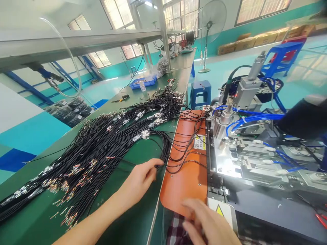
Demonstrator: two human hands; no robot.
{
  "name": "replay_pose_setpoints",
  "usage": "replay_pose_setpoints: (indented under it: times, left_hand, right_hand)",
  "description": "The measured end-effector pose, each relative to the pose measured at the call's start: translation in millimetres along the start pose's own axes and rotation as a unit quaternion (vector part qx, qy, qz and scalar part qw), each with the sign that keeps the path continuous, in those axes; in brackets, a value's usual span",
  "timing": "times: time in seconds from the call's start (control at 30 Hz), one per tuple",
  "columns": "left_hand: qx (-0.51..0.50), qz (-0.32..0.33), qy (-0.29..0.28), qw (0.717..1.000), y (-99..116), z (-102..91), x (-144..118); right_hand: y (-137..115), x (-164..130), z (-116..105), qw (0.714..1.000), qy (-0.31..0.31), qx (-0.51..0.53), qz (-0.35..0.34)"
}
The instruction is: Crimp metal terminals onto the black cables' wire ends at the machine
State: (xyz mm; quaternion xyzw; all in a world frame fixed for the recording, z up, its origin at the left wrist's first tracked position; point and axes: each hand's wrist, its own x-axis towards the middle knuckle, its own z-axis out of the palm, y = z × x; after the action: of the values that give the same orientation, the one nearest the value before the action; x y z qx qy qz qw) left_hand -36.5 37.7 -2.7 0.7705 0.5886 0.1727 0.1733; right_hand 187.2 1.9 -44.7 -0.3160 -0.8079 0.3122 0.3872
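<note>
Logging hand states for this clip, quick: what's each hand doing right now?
Left hand: closed, pinching a black cable from the bundle.
Right hand: blurred, empty as far as shown, fingers loosely open.

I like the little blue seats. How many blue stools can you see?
2: a small stool beside the green bench, and a bigger one farther back right. More may be hidden.

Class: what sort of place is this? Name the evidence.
Probably a cable-assembly factory floor: a big bundle of black wire harnesses on a long green workbench, and a pneumatic machine with blue air hoses beside it.
</note>
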Motion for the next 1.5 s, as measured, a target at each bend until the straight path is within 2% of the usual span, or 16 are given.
replay_pose_setpoints:
  times: [0.1, 0.17, 0.23, 0.3, 0.37, 0.43, 0.5, 0.57, 0.63, 0.7, 0.8, 1.0, 1.1, 1.23, 1.33, 1.5]
  left_hand:
    - [-0.12, 0.033, -0.043, 0.991, 20.2, 5.2, 15.2]
    - [-0.096, 0.061, -0.021, 0.993, 32.8, 7.1, 20.7]
    - [-0.011, 0.102, 0.004, 0.995, 40.1, 5.8, 21.4]
    - [0.093, 0.151, 0.015, 0.984, 40.7, 2.1, 18.2]
    - [0.18, 0.178, 0.011, 0.967, 36.5, -1.3, 13.5]
    - [0.229, 0.173, 0.004, 0.958, 31.5, -0.7, 9.0]
    - [0.226, 0.16, -0.001, 0.961, 30.3, 6.8, 5.0]
    - [0.166, 0.156, -0.027, 0.973, 35.7, 21.2, 0.1]
    - [0.062, 0.146, -0.074, 0.985, 46.7, 38.5, -6.2]
    - [-0.051, 0.103, -0.108, 0.987, 59.3, 53.3, -12.2]
    - [-0.144, 0.075, -0.146, 0.976, 73.9, 65.0, -13.6]
    - [-0.259, 0.056, -0.205, 0.942, 91.5, 72.7, 9.2]
    - [-0.325, 0.005, -0.234, 0.916, 97.7, 79.5, 17.8]
    - [-0.385, -0.06, -0.255, 0.885, 104.3, 88.0, 21.1]
    - [-0.415, -0.079, -0.253, 0.87, 109.7, 90.9, 25.2]
    - [-0.514, -0.133, -0.299, 0.793, 113.0, 93.1, 36.9]
  right_hand:
    - [0.5, 6.6, 26.1, 0.981, 0.0, -0.171, -0.093]
    - [8.1, 3.2, 37.7, 0.978, -0.009, -0.192, -0.083]
    - [19.3, -5.0, 36.3, 0.991, 0.015, -0.128, -0.044]
    - [27.6, -13.7, 20.1, 0.998, 0.042, 0.019, 0.046]
    - [28.2, -18.8, -4.4, 0.965, 0.113, 0.174, 0.161]
    - [21.9, -19.3, -26.1, 0.896, 0.199, 0.295, 0.264]
    - [14.1, -18.2, -36.5, 0.838, 0.21, 0.379, 0.333]
    - [10.8, -19.5, -35.2, 0.806, 0.191, 0.422, 0.367]
    - [13.4, -24.2, -29.1, 0.789, 0.17, 0.445, 0.388]
    - [18.3, -29.7, -26.3, 0.776, 0.179, 0.453, 0.4]
    - [22.0, -32.8, -31.7, 0.775, 0.212, 0.439, 0.403]
    - [30.9, -43.8, -36.2, 0.809, 0.152, 0.423, 0.378]
    - [37.1, -53.4, -45.9, 0.816, 0.153, 0.391, 0.397]
    - [31.7, -48.0, -66.1, 0.799, 0.196, 0.385, 0.417]
    - [28.4, -42.2, -68.7, 0.789, 0.218, 0.395, 0.417]
    - [37.1, -49.0, -62.2, 0.788, 0.203, 0.411, 0.411]
